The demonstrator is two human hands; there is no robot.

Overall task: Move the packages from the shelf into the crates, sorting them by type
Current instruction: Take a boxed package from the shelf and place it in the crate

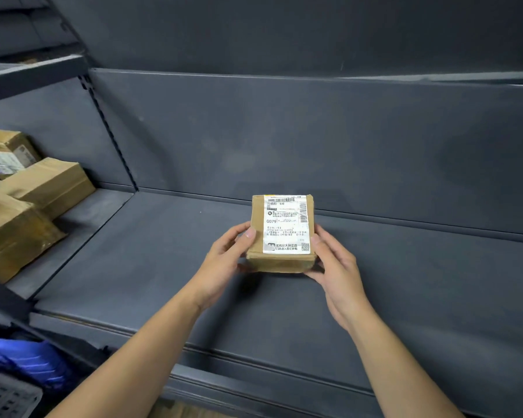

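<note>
Both hands grasp the small box (283, 233), left hand (224, 260) and right hand (335, 267) on opposite sides, at the middle of the shelf (163, 251). Gripped only at its near end, it could tip and drop before reaching the crates (27, 360) near left.

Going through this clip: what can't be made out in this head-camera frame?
Head view only.
Small box: label's fine print too small; whether it rests on the shelf or is lifted, hidden by the box itself.
Left hand and right hand: fingers beneath, hidden by the box.
Stacked boxes: cut off by the left edge, labels blurred.
Blue crate and grey crate: cut off at the bottom-left corner, contents unseen.
</note>
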